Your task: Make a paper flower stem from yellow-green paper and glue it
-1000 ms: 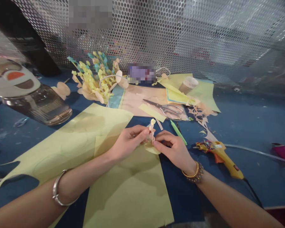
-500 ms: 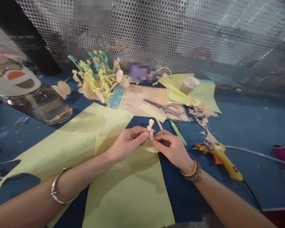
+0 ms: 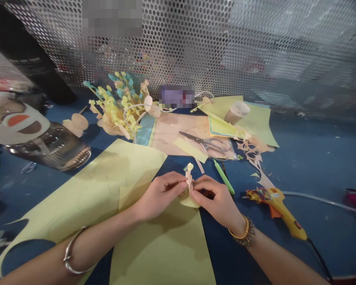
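Between my two hands a small paper flower [image 3: 189,177] stands upright, pale pink below with a yellow tip. My left hand [image 3: 164,194] pinches it from the left, thumb and fingertips together. From the right, my right hand [image 3: 215,198] closes on its lower part with thumb and index finger. A round yellow paper piece [image 3: 190,201] shows under the fingertips; whether it is joined to the flower I cannot tell. Large yellow paper sheets [image 3: 163,245] lie beneath my left forearm and hands.
Scissors [image 3: 206,143] rest on a pink paper pack [image 3: 172,128]. To the right lie a green pen-like stick [image 3: 224,177], paper scraps [image 3: 252,148] and a yellow glue gun [image 3: 287,213]. A bunch of paper flowers [image 3: 118,107] and a tipped clear bottle [image 3: 53,144] are at left.
The whole scene sits slightly lower in view, as the camera has tilted up a little. Both hands keep their pinch on the paper flower, with only small finger shifts.
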Tool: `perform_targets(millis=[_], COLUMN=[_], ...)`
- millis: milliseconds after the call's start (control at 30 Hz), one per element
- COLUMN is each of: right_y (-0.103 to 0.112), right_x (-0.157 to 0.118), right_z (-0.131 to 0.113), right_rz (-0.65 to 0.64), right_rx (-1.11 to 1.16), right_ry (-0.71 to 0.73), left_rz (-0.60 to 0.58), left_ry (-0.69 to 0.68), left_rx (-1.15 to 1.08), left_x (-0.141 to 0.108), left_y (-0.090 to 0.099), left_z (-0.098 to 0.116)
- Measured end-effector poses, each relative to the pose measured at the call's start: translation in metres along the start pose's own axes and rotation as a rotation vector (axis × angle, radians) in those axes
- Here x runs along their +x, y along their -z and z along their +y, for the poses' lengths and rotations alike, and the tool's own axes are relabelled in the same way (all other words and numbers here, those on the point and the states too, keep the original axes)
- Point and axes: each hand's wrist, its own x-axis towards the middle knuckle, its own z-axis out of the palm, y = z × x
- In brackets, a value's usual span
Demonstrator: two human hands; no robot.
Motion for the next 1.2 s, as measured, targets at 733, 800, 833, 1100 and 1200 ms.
perform_targets(millis=[733, 800, 833, 1100, 1200], right_y=[0.0004, 0.0006, 0.0007, 0.0019, 0.0030], right_x=[0.0000, -0.0001, -0.0001, 0.0009, 0.0018], right_z=[0.0013, 0.0011, 0.0012, 0.0059, 0.0072], right_rz=[-0.005, 0.000, 0.002, -0.010, -0.006], right_rx=[-0.009, -0.003, -0.002, -0.011, -0.022], right_ry=[0.026, 0.028, 0.030, 0.069, 0.104], left_rz=[0.013, 0.021, 0.026, 0.037, 0.042], left_ry=[0.005, 0.017, 0.022, -0.016, -0.025], left_rx=[-0.044, -0.053, -0.053, -0.002, 0.040], left_x=[0.0003, 0.0002, 0.0000, 0.0003, 0.0013], left_y=[-0.0024, -0.0032, -0.0036, -0.0046, -0.0058], left_z=[-0.0025, -0.0013, -0.0008, -0.0030, -0.0021])
